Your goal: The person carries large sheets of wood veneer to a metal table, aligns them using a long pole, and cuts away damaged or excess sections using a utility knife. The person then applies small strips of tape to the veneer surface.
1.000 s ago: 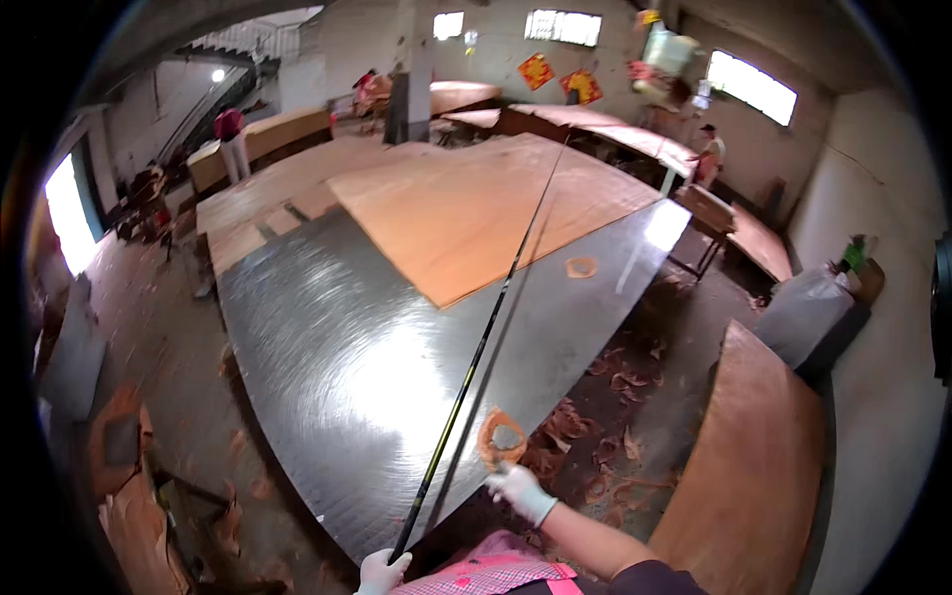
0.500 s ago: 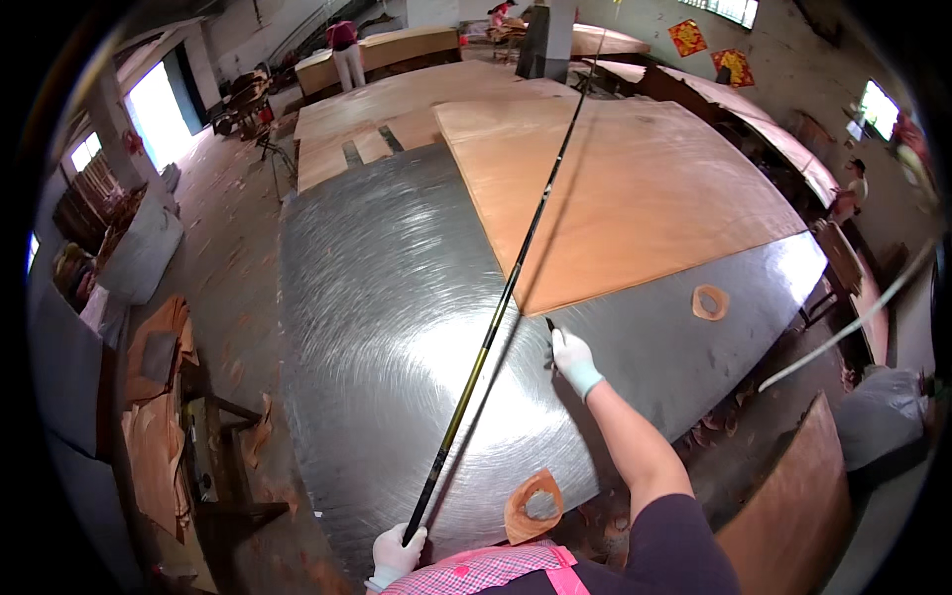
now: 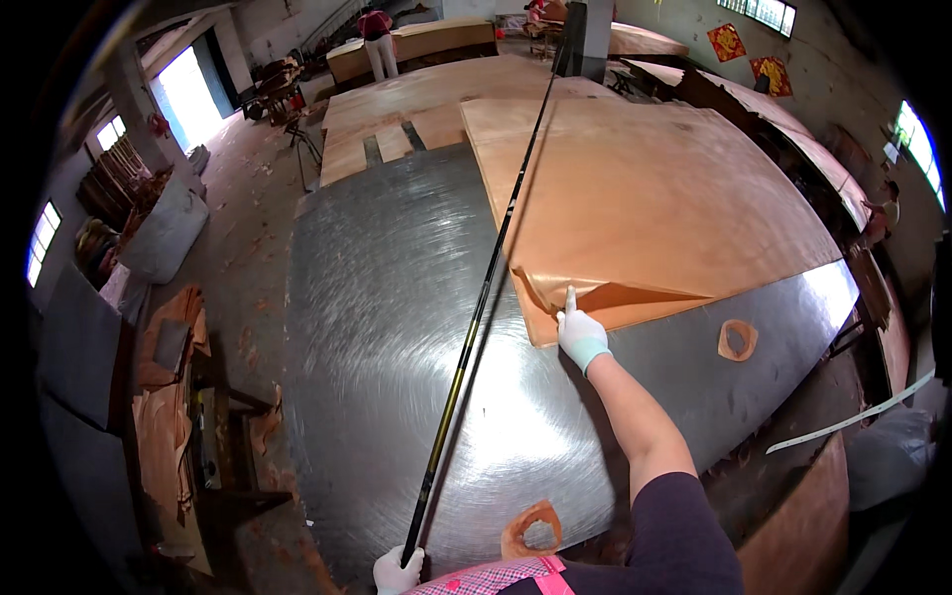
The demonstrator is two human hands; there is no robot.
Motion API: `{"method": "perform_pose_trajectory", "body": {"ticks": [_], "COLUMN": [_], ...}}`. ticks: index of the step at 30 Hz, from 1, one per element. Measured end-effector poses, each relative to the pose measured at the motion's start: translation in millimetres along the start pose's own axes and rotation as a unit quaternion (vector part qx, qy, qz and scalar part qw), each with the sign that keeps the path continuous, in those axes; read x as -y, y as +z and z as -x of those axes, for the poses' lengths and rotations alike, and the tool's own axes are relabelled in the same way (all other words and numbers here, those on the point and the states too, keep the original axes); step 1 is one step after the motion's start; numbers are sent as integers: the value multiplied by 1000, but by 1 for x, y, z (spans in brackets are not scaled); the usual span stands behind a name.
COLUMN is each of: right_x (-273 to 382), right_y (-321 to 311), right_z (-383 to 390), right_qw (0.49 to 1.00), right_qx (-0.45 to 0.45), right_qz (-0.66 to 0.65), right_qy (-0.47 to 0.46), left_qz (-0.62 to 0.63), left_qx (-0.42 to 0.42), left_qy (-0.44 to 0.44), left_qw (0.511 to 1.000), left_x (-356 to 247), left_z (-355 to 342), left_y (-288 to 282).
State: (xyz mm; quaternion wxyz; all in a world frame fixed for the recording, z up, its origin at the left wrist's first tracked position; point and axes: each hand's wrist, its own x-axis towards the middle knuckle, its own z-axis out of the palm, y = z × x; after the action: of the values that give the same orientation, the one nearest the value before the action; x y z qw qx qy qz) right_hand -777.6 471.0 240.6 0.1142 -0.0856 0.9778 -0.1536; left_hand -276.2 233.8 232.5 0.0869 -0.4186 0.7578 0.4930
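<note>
My left hand point(image 3: 399, 571), in a white glove, is closed around the lower end of a long thin black and yellow pole point(image 3: 461, 367). The pole slants away across a grey metal-topped table point(image 3: 387, 268). My gloved right hand point(image 3: 582, 332) is at the near left corner of a stack of thin orange-brown wood veneer sheets point(image 3: 654, 188). There the top sheet is buckled up and back, with a gap beneath its edge. One finger lies over the raised veneer; the other fingers are partly hidden. Any small tool in this hand does not show.
Ring-shaped veneer scraps point(image 3: 737, 340) lie on the metal top, one close to my body. Left of the table stands a wooden stand point(image 3: 233, 446) with veneer pieces. A pale curved strip point(image 3: 843, 421) juts in from the right. Other people point(image 3: 377, 45) are farther off.
My right hand has moved slightly forward onto the stack's corner, and the top sheet there has lifted and buckled. The dark small tool seen in that hand earlier no longer shows.
</note>
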Motion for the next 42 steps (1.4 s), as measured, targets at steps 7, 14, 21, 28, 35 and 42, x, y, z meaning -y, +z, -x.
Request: {"method": "perform_pose_trajectory", "body": {"ticks": [7,14,21,28,35,42], "right_x": [17,41,78,45,-58,-121], "right_y": [22,22,-155,-95,60,126], "right_z": [-21,-58,-46,79,260,515], "right_qw": [889,688,612,707,782,634], "right_qx": [-249,-186,-274,-191,-142,-252], "right_qz": [-345,-682,-740,-681,-579,-650], "right_qy": [-170,160,59,20,180,334], "left_qz": [-63,25,-5,-68,-78,-17], "left_qx": [-38,11,-22,-59,-5,135], "left_qy": [91,67,67,152,224,180], "left_qw": [993,997,998,984,971,974], "left_x": [10,-25,-15,18,19,1], "left_z": [-5,7,6,-34,-72,-89], "left_y": [10,-1,-15,-31,-65,-93]}}
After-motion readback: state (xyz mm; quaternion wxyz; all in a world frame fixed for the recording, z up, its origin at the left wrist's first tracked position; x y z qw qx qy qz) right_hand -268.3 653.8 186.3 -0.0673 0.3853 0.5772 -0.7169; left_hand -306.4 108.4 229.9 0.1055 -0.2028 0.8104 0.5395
